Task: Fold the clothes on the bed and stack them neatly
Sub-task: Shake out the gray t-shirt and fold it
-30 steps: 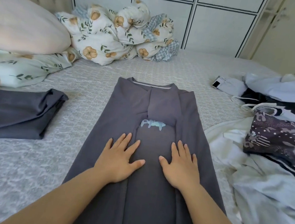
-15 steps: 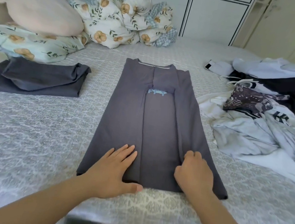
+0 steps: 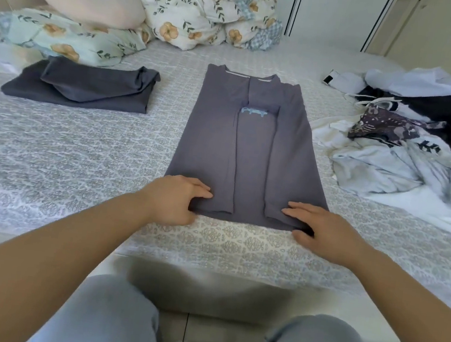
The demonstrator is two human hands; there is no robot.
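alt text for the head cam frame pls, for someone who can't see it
A person's left hand and right hand grip the near hem corners of a grey shirt, its sides folded in, lying flat on a patterned bed. A folded dark garment lies to the left; unfolded clothes are heaped on the right.

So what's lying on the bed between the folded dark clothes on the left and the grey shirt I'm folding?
Nothing: in the head view only bare patterned bedspread separates the folded dark clothes from the grey shirt.
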